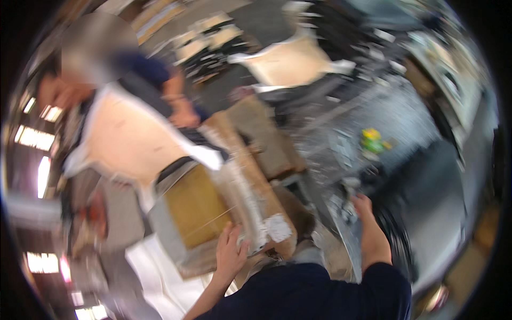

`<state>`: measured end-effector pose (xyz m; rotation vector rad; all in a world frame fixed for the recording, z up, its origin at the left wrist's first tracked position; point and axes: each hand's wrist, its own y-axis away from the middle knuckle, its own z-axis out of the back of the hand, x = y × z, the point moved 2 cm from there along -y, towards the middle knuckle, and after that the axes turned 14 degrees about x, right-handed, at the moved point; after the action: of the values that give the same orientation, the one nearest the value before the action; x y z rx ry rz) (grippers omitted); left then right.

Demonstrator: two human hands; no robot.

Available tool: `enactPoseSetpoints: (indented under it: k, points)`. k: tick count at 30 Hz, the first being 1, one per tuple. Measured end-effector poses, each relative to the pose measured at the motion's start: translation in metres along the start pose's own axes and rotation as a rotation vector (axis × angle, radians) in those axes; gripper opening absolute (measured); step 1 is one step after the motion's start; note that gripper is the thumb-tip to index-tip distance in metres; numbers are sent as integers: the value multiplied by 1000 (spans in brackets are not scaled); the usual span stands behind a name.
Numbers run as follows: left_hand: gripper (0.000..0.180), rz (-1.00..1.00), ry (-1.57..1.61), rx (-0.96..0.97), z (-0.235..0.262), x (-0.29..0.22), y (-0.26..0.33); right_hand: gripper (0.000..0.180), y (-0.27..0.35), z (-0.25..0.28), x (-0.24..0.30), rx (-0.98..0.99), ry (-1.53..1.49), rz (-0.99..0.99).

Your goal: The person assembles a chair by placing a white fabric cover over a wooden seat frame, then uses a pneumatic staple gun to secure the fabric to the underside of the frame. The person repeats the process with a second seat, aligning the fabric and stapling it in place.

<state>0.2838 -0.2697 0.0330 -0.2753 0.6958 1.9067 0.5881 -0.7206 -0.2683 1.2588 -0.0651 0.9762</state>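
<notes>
Although blur softens the view, I record a grey, worn-looking counter bearing a yellow-and-green ornament, with smooth black sheeting along its right side. My left grip, fingers spread, is at the near edge of a flat, yellow-brown rectangular panel. My right grip is beside a small pale object; I cannot tell whether it pinches it. A co-worker's hand is near a pale, irregular sheet.
</notes>
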Motion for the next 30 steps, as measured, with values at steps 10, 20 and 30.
enactPoseSetpoints:
  k: [10, 20, 30]
  points:
    - [46, -583, -423, 255, -77, -10, -50, 52, 225, -87, -97, -98, -195, -84]
    - [31, -686, -393, 226, -75, 0, -31, 22, 342, -97, -191, -806, -1132, 25]
    - [32, -641, -472, 188, -78, -16, -32, 39, 303, 79, -160, -987, -1590, 412]
